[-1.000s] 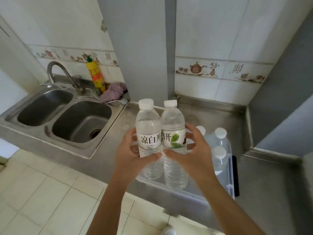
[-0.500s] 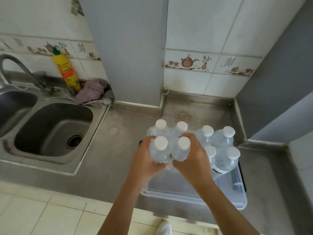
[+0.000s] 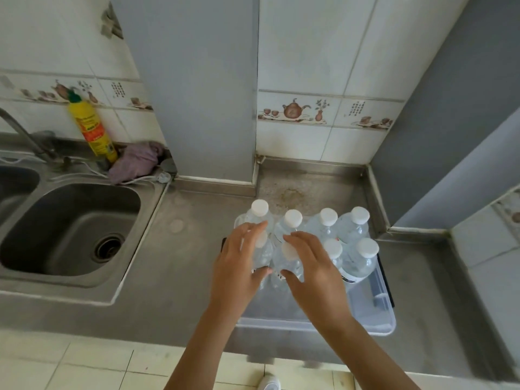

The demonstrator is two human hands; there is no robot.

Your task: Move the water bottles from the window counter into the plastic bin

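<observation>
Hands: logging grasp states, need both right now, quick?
Left hand: open, fingers spread over a water bottle, not gripping.
Right hand: open, fingers spread over another bottle.

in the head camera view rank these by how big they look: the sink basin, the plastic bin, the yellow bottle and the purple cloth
1. sink basin
2. plastic bin, partly hidden by bottles and hands, so it may rival the basin
3. yellow bottle and purple cloth look about alike
</observation>
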